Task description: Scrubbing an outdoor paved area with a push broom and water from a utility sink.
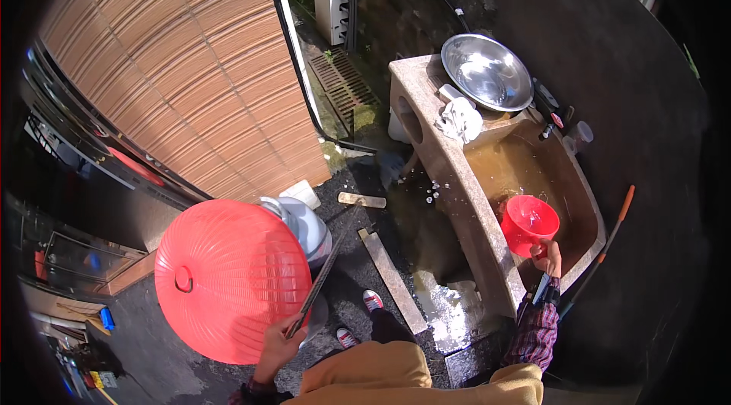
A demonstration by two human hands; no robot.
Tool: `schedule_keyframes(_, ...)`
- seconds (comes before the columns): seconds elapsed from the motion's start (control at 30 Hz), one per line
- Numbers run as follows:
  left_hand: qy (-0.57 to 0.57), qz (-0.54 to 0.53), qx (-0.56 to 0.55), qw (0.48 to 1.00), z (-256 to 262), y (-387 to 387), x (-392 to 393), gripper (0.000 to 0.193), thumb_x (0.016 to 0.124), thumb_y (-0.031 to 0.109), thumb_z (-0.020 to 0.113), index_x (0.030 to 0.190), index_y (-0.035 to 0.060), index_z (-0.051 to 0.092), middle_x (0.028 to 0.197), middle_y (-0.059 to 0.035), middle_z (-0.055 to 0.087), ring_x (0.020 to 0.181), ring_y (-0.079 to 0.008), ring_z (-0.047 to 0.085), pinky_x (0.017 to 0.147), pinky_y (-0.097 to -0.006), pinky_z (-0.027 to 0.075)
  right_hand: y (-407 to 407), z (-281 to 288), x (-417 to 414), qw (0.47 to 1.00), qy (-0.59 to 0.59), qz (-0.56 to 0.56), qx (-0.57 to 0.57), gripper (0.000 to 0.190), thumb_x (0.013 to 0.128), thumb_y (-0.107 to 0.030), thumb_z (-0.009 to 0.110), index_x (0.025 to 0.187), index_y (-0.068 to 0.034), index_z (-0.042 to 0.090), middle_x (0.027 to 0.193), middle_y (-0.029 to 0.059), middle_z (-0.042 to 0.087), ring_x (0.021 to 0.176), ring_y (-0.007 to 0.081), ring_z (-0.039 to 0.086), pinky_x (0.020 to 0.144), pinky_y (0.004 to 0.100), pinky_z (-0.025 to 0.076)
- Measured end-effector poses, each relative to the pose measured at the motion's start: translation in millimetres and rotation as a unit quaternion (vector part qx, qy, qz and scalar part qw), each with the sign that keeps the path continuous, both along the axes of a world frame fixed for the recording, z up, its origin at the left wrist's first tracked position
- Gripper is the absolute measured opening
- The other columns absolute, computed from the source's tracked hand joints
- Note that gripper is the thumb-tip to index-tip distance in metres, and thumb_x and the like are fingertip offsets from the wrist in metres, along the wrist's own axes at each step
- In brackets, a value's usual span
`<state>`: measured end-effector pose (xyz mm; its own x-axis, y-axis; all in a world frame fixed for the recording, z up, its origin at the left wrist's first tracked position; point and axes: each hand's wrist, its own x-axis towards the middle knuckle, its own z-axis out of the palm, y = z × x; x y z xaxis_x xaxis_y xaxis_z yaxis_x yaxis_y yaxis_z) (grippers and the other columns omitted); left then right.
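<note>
My right hand [547,258] grips the handle of a red plastic dipper [528,228], which is low inside a stone sink [485,222]. Some water glints in the dipper, and brownish water [505,162] covers the sink's floor. In my left hand [278,348] is a long dark rod [324,279], slanting up and away from me. Just left of that hand stands a large red domed plastic basket [228,285], with a dark hook at its ring. Water drops [433,191] show outside the sink's near wall.
A steel basin [488,71] and a crumpled white cloth [460,119] lie on the sink's ledge. Wooden strips [394,282] lie on the wet ground near my shoes [371,300]. An orange-ended pole [614,228] leans beyond the sink. A tiled wall [200,62] and drain grate [342,82] are ahead.
</note>
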<state>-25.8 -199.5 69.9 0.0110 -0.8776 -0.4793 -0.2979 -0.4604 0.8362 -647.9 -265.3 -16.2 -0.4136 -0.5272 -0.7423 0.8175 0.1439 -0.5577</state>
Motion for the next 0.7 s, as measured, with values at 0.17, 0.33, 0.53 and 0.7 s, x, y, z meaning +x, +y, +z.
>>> schedule_keyframes(0.17,-0.011,0.002,-0.04,0.999,-4,5,-1,0.033,0.071,0.01,0.061,0.101,-0.0025,0.054,0.071,-0.001,0.055,0.065,-0.0043,0.046,0.058,-0.0194,0.04,9,62,58,0.994,-0.021,0.007,-0.104,0.021,0.075,-0.007,0.045,0.09,0.007,0.039,0.062,0.0094,0.044,0.042,0.0067,0.038,0.032,0.0124,0.029)
schedule_keyframes(0.33,-0.058,-0.056,-0.008,0.997,-9,6,-2,0.034,0.074,0.011,0.059,0.105,-0.0017,0.051,0.07,0.0019,0.05,0.058,-0.0034,0.044,0.048,-0.0188,0.036,8,121,106,0.98,-0.019,0.081,-0.181,0.03,0.077,-0.009,0.047,0.102,0.005,0.036,0.066,0.0118,0.046,0.044,0.0078,0.04,0.032,0.0145,0.03)
schedule_keyframes(0.53,-0.023,-0.013,-0.033,0.999,-20,17,0,0.034,0.071,0.011,0.062,0.1,-0.0031,0.054,0.076,-0.0052,0.059,0.069,-0.0073,0.051,0.061,-0.0218,0.042,-18,149,173,0.957,-0.089,0.168,-0.218,0.032,0.078,-0.01,0.049,0.104,0.005,0.037,0.069,0.0115,0.046,0.046,0.0074,0.039,0.033,0.0144,0.029)
schedule_keyframes(0.7,-0.014,0.018,0.003,1.0,-8,13,-7,0.034,0.071,0.011,0.061,0.1,-0.0033,0.054,0.078,-0.0071,0.06,0.072,-0.0083,0.053,0.063,-0.0224,0.042,-43,110,213,0.943,-0.181,0.191,-0.202,0.034,0.077,-0.009,0.049,0.105,0.004,0.036,0.069,0.0116,0.046,0.046,0.0096,0.04,0.034,0.0154,0.031)
